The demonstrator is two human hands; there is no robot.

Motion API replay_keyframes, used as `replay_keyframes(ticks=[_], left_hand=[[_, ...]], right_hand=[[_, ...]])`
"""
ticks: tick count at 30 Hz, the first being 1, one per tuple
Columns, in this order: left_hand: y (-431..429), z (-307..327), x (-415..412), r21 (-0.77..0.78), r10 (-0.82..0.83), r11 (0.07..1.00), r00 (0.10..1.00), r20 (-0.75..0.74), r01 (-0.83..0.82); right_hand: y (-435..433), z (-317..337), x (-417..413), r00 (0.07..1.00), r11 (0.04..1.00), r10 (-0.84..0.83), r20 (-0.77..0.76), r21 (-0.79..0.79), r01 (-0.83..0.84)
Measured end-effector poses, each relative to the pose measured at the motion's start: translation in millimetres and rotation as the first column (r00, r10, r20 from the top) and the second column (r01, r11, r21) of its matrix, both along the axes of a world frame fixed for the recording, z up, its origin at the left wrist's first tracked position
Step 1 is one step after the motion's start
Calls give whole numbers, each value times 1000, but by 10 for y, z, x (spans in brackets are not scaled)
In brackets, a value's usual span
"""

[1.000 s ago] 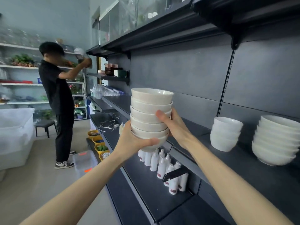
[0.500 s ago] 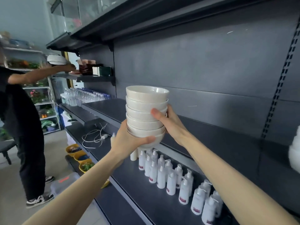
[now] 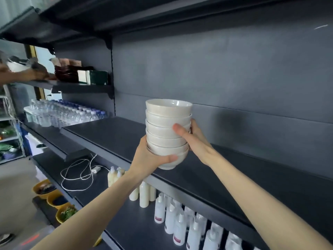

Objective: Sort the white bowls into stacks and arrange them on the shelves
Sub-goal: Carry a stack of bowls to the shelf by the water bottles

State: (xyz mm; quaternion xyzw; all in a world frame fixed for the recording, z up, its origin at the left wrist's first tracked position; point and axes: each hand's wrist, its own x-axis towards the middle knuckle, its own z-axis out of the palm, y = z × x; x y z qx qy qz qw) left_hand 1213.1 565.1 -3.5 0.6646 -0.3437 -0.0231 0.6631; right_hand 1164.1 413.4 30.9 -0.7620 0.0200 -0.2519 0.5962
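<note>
A stack of several white bowls (image 3: 167,121) is held upright just above the front part of a dark shelf (image 3: 225,179). My left hand (image 3: 151,157) cups the bottom bowl from the left, its thumb wrapped across the front. My right hand (image 3: 192,138) grips the stack's right side, thumb pressed on the middle bowls. The foot of the lowest bowl sits at or barely above the shelf surface; contact is unclear.
White bottles (image 3: 178,224) stand on the shelf below, with a white cable (image 3: 79,174) to their left. Water bottles (image 3: 63,112) fill the far left shelf. Yellow bowls (image 3: 54,199) sit near the floor. Another person's arm (image 3: 21,74) reaches to an upper left shelf.
The view has swung left along the shelving; the other bowl stacks on the right are out of frame. Both hands have carried the stack over the dark shelf and lower toward it.
</note>
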Motion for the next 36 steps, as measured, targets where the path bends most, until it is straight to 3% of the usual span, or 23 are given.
replay_keyframes(ticks=[14, 22, 30, 36], left_hand=[[47, 112, 2407, 16, -157, 988, 987, 28, 156], [156, 6, 3833, 61, -339, 939, 941, -8, 339], [78, -63, 4842, 127, -465, 876, 885, -27, 464], [-58, -208, 5407, 162, -452, 872, 887, -89, 461]], right_hand=[[96, 52, 2257, 992, 992, -124, 6, -5, 124], [333, -93, 3430, 963, 963, -269, 15, 41, 268], [387, -212, 4230, 920, 917, -391, 6, 89, 389], [347, -264, 4654, 908, 905, -418, 0, 89, 417]])
